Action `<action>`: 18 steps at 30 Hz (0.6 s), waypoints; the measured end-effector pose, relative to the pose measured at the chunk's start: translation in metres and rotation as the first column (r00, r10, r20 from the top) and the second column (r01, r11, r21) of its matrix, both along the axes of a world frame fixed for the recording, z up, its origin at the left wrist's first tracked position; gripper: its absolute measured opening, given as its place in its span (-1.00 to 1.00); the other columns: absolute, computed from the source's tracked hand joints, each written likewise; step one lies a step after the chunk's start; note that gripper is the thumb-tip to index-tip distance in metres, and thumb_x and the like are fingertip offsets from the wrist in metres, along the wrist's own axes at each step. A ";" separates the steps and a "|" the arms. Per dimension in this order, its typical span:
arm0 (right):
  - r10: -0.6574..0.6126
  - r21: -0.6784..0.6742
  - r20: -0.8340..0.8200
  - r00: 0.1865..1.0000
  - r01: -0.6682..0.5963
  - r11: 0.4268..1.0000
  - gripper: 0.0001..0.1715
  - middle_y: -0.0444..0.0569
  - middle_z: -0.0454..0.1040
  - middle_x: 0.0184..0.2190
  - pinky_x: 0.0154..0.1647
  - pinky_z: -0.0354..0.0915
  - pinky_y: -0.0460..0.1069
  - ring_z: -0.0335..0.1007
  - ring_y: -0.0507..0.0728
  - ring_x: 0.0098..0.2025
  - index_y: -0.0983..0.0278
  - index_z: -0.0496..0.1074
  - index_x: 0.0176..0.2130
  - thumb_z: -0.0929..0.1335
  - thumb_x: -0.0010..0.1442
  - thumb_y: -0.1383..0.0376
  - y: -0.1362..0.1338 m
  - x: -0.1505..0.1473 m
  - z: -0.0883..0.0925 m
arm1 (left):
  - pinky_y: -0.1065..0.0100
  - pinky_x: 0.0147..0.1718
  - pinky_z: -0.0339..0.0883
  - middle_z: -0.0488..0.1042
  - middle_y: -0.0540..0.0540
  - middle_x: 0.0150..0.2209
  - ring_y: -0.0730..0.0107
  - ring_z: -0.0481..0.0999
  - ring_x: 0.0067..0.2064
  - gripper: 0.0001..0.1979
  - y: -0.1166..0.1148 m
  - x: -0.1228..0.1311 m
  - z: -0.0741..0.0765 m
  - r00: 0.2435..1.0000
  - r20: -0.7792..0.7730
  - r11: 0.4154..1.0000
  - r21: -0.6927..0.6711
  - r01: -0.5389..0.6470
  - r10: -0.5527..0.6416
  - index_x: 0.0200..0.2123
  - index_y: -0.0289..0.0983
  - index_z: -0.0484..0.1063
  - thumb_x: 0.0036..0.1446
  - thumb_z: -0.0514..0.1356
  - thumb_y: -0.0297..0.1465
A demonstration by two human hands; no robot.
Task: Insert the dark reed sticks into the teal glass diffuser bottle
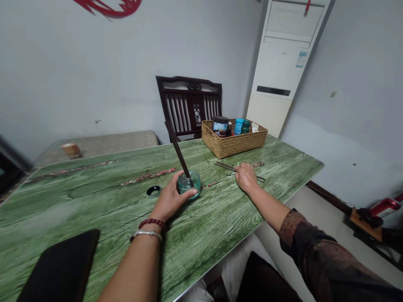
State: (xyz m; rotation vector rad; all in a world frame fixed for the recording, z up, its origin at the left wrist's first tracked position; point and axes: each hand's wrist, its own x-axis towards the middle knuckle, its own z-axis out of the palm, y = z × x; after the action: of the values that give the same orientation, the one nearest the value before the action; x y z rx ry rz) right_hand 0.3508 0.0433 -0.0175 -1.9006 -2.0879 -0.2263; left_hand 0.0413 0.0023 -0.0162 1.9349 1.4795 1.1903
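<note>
My left hand point(173, 195) is wrapped round a small teal glass jar point(194, 180) that stands on the table. Dark thin sticks point(179, 153) rise out of the jar, leaning to the left. To the right, my right hand point(246, 176) has its fingers closed over more dark sticks point(225, 166), which lie along the tabletop and show on both sides of the hand. Its fingertips are partly hidden from me. A black ring-shaped cap point(153, 191) lies just left of my left hand.
A woven basket point(236, 144) with a dark-lidded jar point(220, 126) and bottles sits at the back of the green wood-patterned table point(110, 214). A black flat object point(59, 268) lies at the front left. Behind stand a dark wooden chair point(192, 90) and a white cabinet-like unit point(280, 67).
</note>
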 end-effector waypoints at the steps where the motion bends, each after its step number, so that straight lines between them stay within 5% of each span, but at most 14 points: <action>1: -0.005 -0.009 0.012 1.000 0.005 1.000 -0.63 0.21 0.53 0.01 0.07 0.22 0.08 0.38 0.30 0.08 0.28 0.62 0.06 0.30 0.40 0.32 0.000 0.000 0.000 | -0.11 0.09 0.47 0.59 -0.22 0.05 -0.19 0.61 0.07 -0.22 0.000 0.000 0.000 1.000 -0.001 1.000 -0.004 -0.001 0.001 0.19 -0.22 0.35 -0.07 0.40 -0.04; 12: 0.031 -0.018 -0.036 0.999 -0.032 0.999 -0.68 0.16 0.56 -0.01 0.10 0.22 0.05 0.43 0.26 0.07 0.28 0.61 0.03 0.38 0.41 0.17 -0.004 0.000 0.000 | -0.14 0.18 0.41 0.56 -0.33 0.14 -0.18 0.59 0.14 -0.15 0.001 -0.001 -0.001 1.000 0.005 1.000 -0.028 -0.005 0.005 0.23 -0.25 0.34 -0.08 0.39 0.02; 18: 0.071 -0.047 -0.024 0.997 -0.072 0.996 -0.76 0.16 0.60 -0.08 0.03 0.24 0.02 0.48 0.23 0.00 0.29 0.62 -0.10 0.34 0.42 0.29 -0.004 -0.001 0.001 | -0.17 0.15 0.42 0.58 -0.30 0.10 -0.18 0.60 0.11 -0.18 0.001 -0.001 -0.002 1.000 0.010 1.000 -0.009 0.002 -0.002 0.22 -0.21 0.34 -0.07 0.39 0.00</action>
State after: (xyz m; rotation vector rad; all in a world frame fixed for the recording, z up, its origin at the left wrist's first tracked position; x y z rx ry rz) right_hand 0.3496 0.0396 -0.0162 -1.8428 -2.1606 -0.1393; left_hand 0.0407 0.0034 -0.0179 1.9219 1.4747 1.1885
